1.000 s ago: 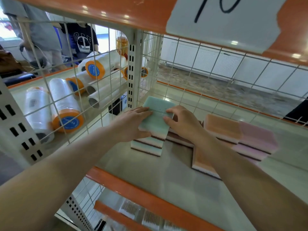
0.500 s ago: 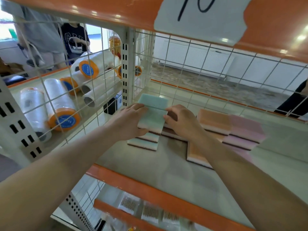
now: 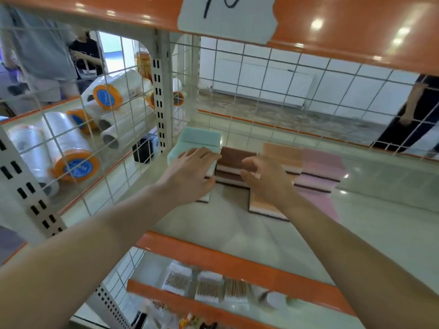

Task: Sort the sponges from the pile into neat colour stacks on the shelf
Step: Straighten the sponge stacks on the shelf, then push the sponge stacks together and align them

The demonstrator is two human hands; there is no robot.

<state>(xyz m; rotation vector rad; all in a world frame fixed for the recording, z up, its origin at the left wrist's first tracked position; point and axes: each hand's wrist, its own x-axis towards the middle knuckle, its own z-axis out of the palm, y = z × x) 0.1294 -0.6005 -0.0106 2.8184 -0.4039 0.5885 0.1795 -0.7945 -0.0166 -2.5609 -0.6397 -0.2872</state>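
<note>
A shelf (image 3: pixel 237 224) holds sponge stacks along its back edge: pink (image 3: pixel 320 167), orange (image 3: pixel 280 153), brown (image 3: pixel 235 160), green (image 3: pixel 197 141) at the left corner. Left hand (image 3: pixel 190 172) presses flat, fingers spread, on green; right hand (image 3: pixel 266 179) hovers loosely spread. Best squared by nudging edges flush.

- The shelf (image 3: pixel 237 224) is a pale glossy board with an orange front edge.
- Green sponges (image 3: pixel 197 141) are stacked near its left edge.
- Brown sponges (image 3: pixel 235 160) lie just right of them.
- Orange sponges (image 3: pixel 280 153) come next, touching pink sponges (image 3: pixel 320 167) farthest right.
</note>
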